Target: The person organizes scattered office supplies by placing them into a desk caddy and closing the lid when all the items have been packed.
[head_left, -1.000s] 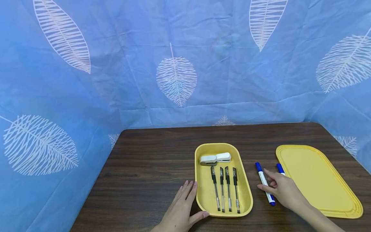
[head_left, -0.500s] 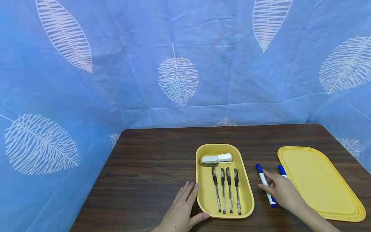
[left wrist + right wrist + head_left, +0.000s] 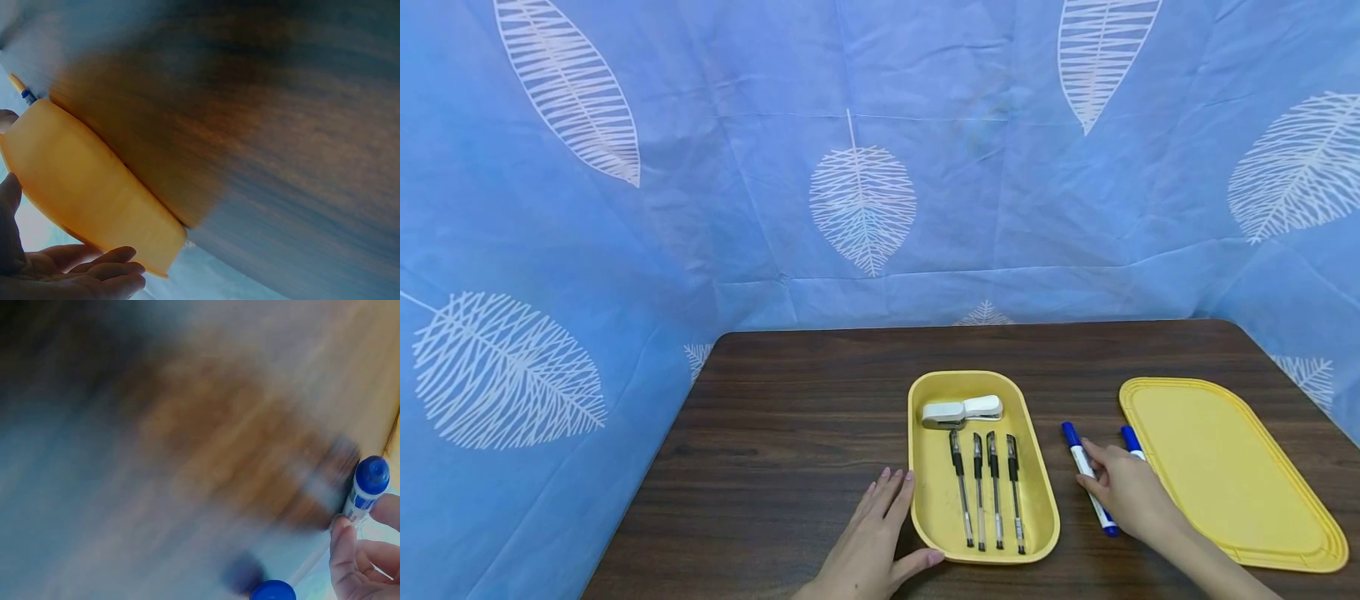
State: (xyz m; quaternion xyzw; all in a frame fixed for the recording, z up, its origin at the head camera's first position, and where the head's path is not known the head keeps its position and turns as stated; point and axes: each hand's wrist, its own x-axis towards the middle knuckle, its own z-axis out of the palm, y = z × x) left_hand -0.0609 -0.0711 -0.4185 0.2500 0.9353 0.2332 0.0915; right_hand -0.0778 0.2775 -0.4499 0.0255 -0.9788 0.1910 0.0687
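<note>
My left hand rests against the left side of a yellow tray, fingers extended along its wall and thumb at the near corner. The left wrist view shows these fingers beside the tray's outer wall. On the table to the right, my right hand pinches a blue-and-white marker between thumb and forefinger. Its blue end stands out above the fingertips in the right wrist view. A second blue-capped marker lies just beyond that hand, partly hidden by it.
Inside the tray, a white stapler lies across the far end, with several black-capped pens in a row below it. A flat yellow lid lies at the right. Behind the dark wooden table hangs a blue leaf-patterned cloth.
My right thumb and forefinger have closed in on the marker from either side and now pinch it. My left hand stays at the tray, and the other things keep their places.
</note>
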